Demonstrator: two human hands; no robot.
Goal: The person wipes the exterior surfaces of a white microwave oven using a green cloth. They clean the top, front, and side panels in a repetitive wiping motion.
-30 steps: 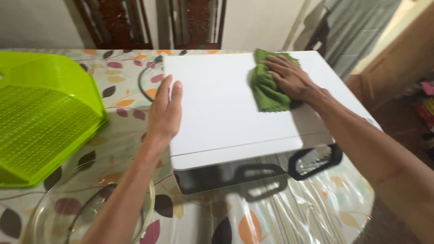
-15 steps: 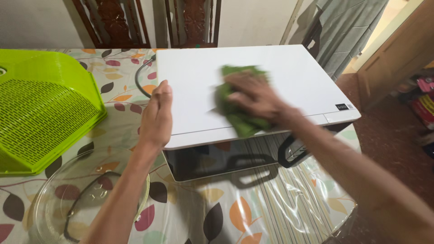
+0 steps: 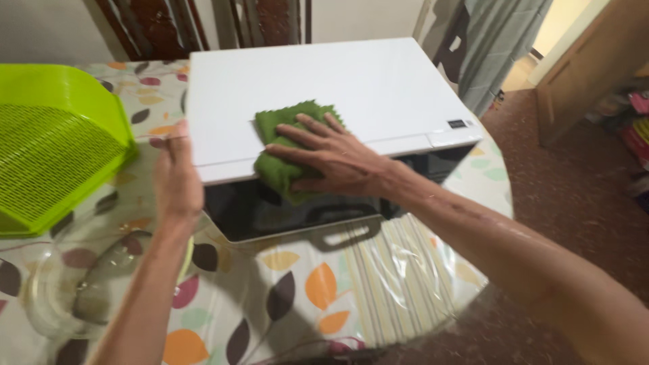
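Right hand lies flat, fingers spread, palm down on a green cloth. Hand presses the cloth rather than pinching it. Cloth is bunched at the front edge of a white oven: upper part on the flat white top, lower part hanging over the edge onto the dark glass door. Thumb and heel of the hand sit at the top edge of the door.

Left hand is open, fingers together and straight, palm laid against the oven's left side near its front corner. It grips nothing. Hand is blurred, so the exact contact cannot be told.

Oven stands on a round table under a leaf-patterned cloth with clear plastic over it. A small dark label sits at the top's front right corner.

Left of the oven, apart from it: a lime-green mesh cover. Just below the left forearm: a glass lid, flat on the table. Behind the table, dark wooden chair backs; at upper right, a grey curtain.
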